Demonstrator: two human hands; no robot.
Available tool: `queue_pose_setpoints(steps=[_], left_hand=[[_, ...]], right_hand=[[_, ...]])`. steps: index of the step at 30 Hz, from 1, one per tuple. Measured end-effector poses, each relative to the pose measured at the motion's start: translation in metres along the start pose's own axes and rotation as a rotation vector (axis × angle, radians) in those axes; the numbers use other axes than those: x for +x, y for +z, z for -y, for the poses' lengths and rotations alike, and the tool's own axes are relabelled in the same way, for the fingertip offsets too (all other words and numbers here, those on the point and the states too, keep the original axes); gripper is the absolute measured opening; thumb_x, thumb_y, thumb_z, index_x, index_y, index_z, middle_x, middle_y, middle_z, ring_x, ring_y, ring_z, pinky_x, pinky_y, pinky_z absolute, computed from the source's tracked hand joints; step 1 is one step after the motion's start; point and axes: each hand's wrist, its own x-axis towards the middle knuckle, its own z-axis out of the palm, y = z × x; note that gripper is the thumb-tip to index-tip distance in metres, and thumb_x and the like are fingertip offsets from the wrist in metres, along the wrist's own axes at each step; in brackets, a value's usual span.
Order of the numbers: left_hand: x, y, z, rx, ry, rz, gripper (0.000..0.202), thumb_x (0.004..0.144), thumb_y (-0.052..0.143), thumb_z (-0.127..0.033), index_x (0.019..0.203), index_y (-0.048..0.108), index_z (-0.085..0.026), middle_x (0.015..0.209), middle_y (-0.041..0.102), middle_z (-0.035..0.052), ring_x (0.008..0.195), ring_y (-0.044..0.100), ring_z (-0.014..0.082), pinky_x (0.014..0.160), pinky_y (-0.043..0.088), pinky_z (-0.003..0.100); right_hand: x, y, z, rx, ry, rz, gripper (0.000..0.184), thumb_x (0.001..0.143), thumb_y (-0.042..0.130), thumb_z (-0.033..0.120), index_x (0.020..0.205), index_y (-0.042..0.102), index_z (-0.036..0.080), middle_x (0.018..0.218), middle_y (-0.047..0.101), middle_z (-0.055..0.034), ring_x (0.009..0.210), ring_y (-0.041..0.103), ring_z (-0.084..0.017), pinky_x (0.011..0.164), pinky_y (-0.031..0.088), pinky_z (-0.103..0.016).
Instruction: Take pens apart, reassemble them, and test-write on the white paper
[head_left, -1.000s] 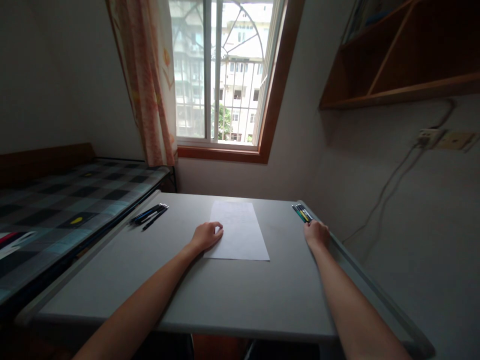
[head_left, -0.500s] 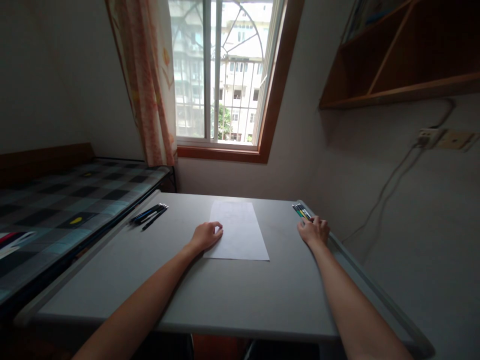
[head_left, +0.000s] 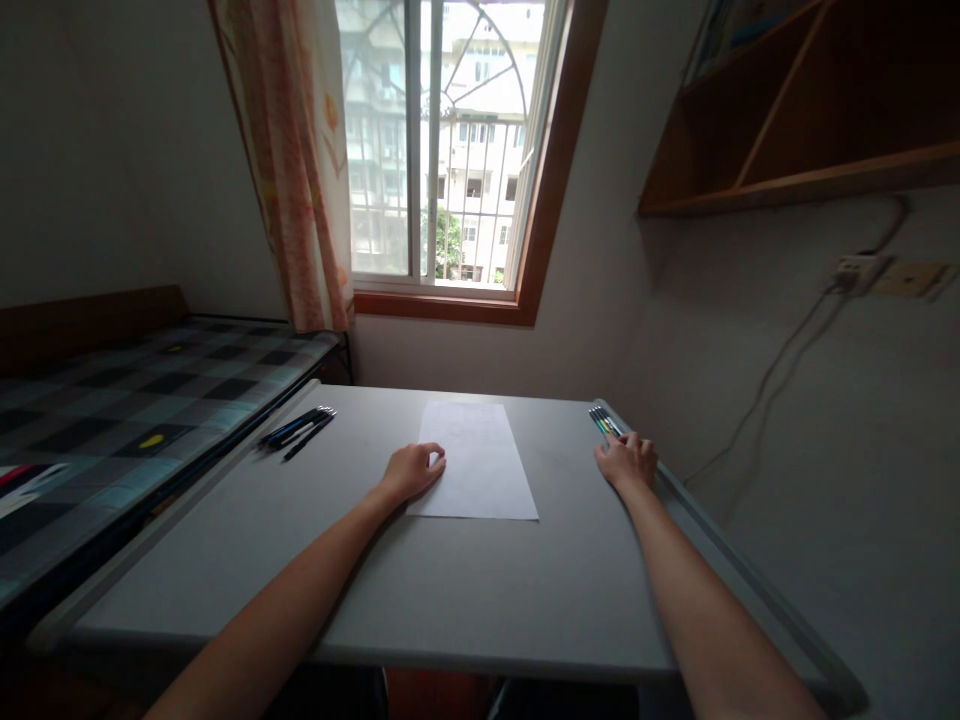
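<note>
On the table (head_left: 450,590) I see pens (head_left: 603,421) running forward-left from the nearer right hand (head_left: 628,462); its grip I can't tell.

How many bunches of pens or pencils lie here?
2: a dark bunch near the left edge of the table, and a multicoloured bunch near the right edge, partly hidden by the right hand.

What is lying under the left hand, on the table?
The left hand lies over the left edge of the white sheet, with the grey table visible around them. The stretch of edge beneath the hand, and anything under the palm, is covered.
</note>
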Motion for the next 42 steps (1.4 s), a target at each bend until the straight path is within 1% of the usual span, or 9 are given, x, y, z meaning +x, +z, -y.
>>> queue_pose_setpoints(steps=[5, 8, 14, 18, 23, 30, 33, 36, 42], left_hand=[[0.0, 0.001, 0.001, 0.008, -0.002, 0.003, 0.031, 0.079, 0.045, -0.042, 0.1, 0.063, -0.027, 0.075, 0.066, 0.0004, 0.07, 0.059, 0.0147, 0.064, 0.038, 0.022], [0.0, -0.001, -0.001, 0.012, -0.014, 0.008, 0.031, 0.079, 0.045, -0.042, 0.1, 0.063, -0.027, 0.077, 0.066, 0.0007, 0.072, 0.06, 0.0148, 0.066, 0.039, 0.022], [0.001, -0.002, -0.002, 0.022, -0.021, 0.011, 0.032, 0.08, 0.044, -0.043, 0.099, 0.064, -0.028, 0.078, 0.066, 0.0014, 0.073, 0.06, 0.0152, 0.066, 0.039, 0.023], [0.003, -0.002, 0.0, 0.033, -0.016, -0.005, 0.033, 0.082, 0.041, -0.044, 0.098, 0.065, -0.028, 0.08, 0.067, 0.0027, 0.074, 0.06, 0.0164, 0.068, 0.04, 0.024], [0.004, -0.006, 0.005, 0.048, -0.057, -0.041, 0.033, 0.082, 0.042, -0.043, 0.093, 0.067, -0.025, 0.089, 0.064, 0.0043, 0.079, 0.058, 0.0167, 0.07, 0.04, 0.025], [0.006, -0.012, 0.016, 0.143, -0.1, -0.121, 0.033, 0.081, 0.043, -0.044, 0.08, 0.066, -0.02, 0.096, 0.059, 0.007, 0.089, 0.055, 0.0204, 0.081, 0.037, 0.03], [0.006, -0.011, 0.018, 0.125, -0.053, -0.164, 0.033, 0.081, 0.044, -0.045, 0.093, 0.064, -0.022, 0.103, 0.057, 0.0076, 0.098, 0.05, 0.0224, 0.086, 0.035, 0.034], [0.006, -0.007, 0.018, 0.067, 0.062, -0.161, 0.036, 0.081, 0.045, -0.045, 0.106, 0.06, -0.024, 0.11, 0.055, 0.0067, 0.103, 0.048, 0.0216, 0.089, 0.034, 0.034], [0.007, 0.0, 0.013, 0.031, 0.199, -0.083, 0.034, 0.081, 0.045, -0.047, 0.105, 0.061, -0.028, 0.115, 0.054, 0.0049, 0.106, 0.048, 0.0205, 0.091, 0.035, 0.034]], right_hand=[[0.0, 0.002, -0.001, 0.008, -0.016, -0.038, 0.031, 0.079, 0.044, 0.035, 0.097, 0.064, 0.019, 0.097, 0.048, -0.0127, 0.093, 0.04, -0.028, 0.074, 0.032, -0.037], [-0.001, 0.003, -0.001, 0.02, -0.054, -0.114, 0.031, 0.078, 0.045, 0.03, 0.101, 0.063, 0.018, 0.096, 0.048, -0.0124, 0.092, 0.04, -0.027, 0.074, 0.032, -0.036], [-0.003, -0.003, 0.007, 0.054, -0.217, -0.234, 0.03, 0.078, 0.043, 0.022, 0.1, 0.063, 0.016, 0.101, 0.048, -0.0124, 0.095, 0.037, -0.026, 0.078, 0.03, -0.037], [-0.01, -0.012, 0.031, 0.114, -0.292, -0.177, 0.027, 0.079, 0.042, 0.022, 0.092, 0.066, 0.016, 0.106, 0.047, -0.0117, 0.099, 0.035, -0.026, 0.083, 0.03, -0.037], [-0.02, -0.026, 0.084, 0.284, -0.373, -0.065, 0.026, 0.08, 0.043, 0.026, 0.091, 0.066, 0.02, 0.109, 0.047, -0.0093, 0.103, 0.036, -0.025, 0.087, 0.029, -0.036], [-0.039, -0.029, 0.147, 0.427, -0.339, 0.139, 0.029, 0.082, 0.044, 0.036, 0.099, 0.064, 0.022, 0.106, 0.051, -0.0093, 0.098, 0.044, -0.023, 0.086, 0.032, -0.033], [-0.049, -0.025, 0.154, 0.425, -0.347, 0.175, 0.035, 0.084, 0.042, 0.042, 0.106, 0.06, 0.021, 0.112, 0.051, -0.0099, 0.102, 0.045, -0.024, 0.086, 0.032, -0.034], [-0.052, -0.023, 0.148, 0.434, -0.403, 0.206, 0.037, 0.085, 0.04, 0.041, 0.109, 0.058, 0.021, 0.113, 0.053, -0.0099, 0.104, 0.045, -0.024, 0.087, 0.031, -0.034], [-0.047, -0.025, 0.134, 0.481, -0.451, 0.226, 0.037, 0.087, 0.038, 0.041, 0.109, 0.058, 0.021, 0.114, 0.055, -0.0087, 0.106, 0.047, -0.021, 0.09, 0.031, -0.031]])
